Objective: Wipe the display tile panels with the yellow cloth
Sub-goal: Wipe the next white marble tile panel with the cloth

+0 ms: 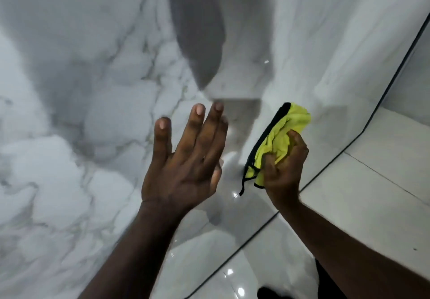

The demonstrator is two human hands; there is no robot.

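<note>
Clenched in the right hand [282, 170], right of centre in the frame, is the yellow cloth [288, 122]. The fingers and thumb curl round its bunched lower part, and the rest puffs out above the knuckles. A black trim [267, 136] runs along the cloth's left edge and ends in a loose thread that hangs below the hand. The cloth is held close in front of the glossy marble tile panel [81, 112]; whether it touches the surface cannot be told.

The left hand [183, 166] is at the centre of the frame, released and holding nothing. Its fingers are straight and point up toward the panel, and contact with the tile cannot be told either. The panel fills the left and upper parts of the frame, white with grey veins, with a dark reflection [197, 31] at top centre and small bright light spots. A dark seam [384, 103] runs diagonally down the right side, and beyond it, at lower right, lie plainer pale tiles [384, 182] crossed by a thin joint line.
</note>
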